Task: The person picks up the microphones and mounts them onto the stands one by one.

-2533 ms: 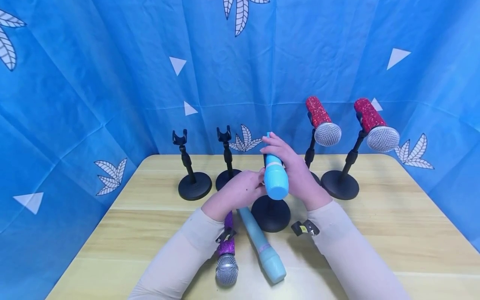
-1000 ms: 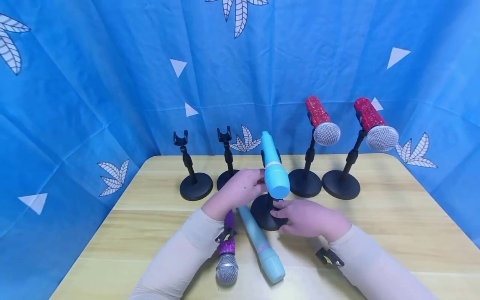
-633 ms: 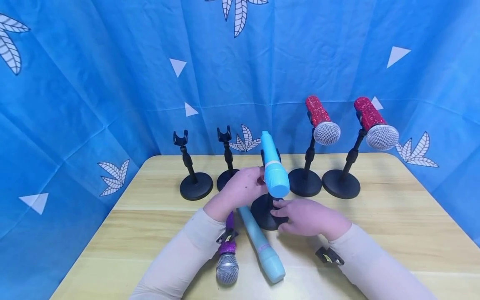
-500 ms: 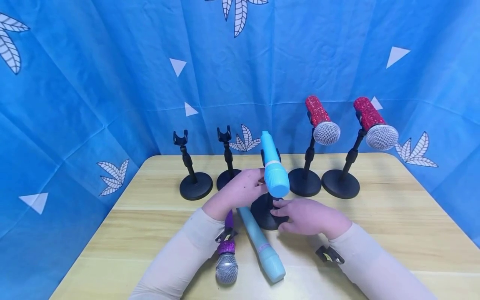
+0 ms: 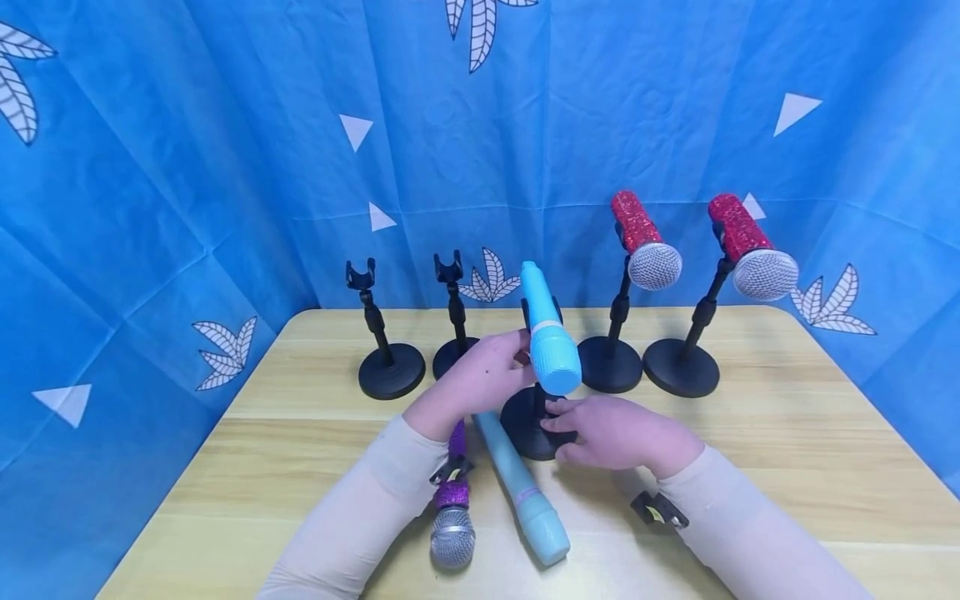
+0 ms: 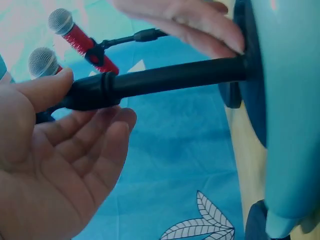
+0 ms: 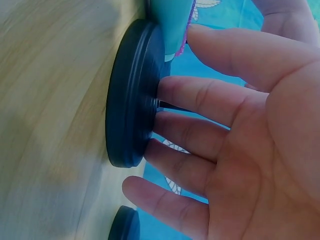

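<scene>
A bright blue microphone [image 5: 553, 354] rests in the middle stand's clip, head toward the person. The left hand [image 5: 483, 375] grips that stand's black pole [image 6: 175, 78] near its upper joint, thumb on one side and curled fingers on the other. At the stand's round base [image 7: 134, 95], the right hand [image 5: 618, 433] has its fingers extended, several fingertips touching the top of the base. A pale teal microphone [image 5: 517, 483] lies on the table beside a purple glittery microphone [image 5: 453, 500], which is partly hidden under the left wrist.
Two stands without microphones [image 5: 392, 372] [image 5: 450, 354] stand at the back left. At the back right, two stands hold red glittery microphones [image 5: 637, 229] [image 5: 738, 233]. A blue curtain [image 5: 465, 150] hangs behind the wooden table [image 5: 787, 433].
The right hand has come down from the blue microphone to the stand's base. The left hand stays on the pole, and the microphone remains in the clip.
</scene>
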Motion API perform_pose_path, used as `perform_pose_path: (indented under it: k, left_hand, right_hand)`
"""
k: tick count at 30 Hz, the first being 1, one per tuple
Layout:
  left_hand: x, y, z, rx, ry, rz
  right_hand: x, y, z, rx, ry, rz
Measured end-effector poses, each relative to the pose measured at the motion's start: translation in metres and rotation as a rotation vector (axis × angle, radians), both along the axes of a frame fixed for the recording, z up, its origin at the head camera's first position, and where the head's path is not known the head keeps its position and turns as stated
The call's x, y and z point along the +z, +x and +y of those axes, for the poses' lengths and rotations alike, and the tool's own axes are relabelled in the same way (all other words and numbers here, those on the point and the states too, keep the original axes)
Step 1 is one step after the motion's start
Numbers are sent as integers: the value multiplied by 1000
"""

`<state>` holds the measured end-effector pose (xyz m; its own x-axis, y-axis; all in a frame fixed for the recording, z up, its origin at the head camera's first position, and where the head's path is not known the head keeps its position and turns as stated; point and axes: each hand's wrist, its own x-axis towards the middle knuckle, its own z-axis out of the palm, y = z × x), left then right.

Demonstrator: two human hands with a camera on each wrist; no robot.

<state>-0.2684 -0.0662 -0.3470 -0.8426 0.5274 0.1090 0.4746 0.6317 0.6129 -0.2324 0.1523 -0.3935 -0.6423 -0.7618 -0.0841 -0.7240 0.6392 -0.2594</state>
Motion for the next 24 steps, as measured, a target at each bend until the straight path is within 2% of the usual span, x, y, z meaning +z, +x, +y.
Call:
perform_pose_path:
  k: [3,6,17,20,24]
  left_hand:
    - [4,1,-4,-42,11,-3]
    - [6,2,-5,-53,0,11]
    - [3,2,2,64,-29,39]
    - [3,2,3,73,-27,37]
    - [4,4,2,64,1,1]
  right_hand:
    - [0,0,1,0,1,2]
    - [0,0,1,3,0,1]
    - [1,-1,1,-8,-10,-10]
    - [1,-1,1,-9,-12,-6]
    - [2,-1,1,-8,-20,-10]
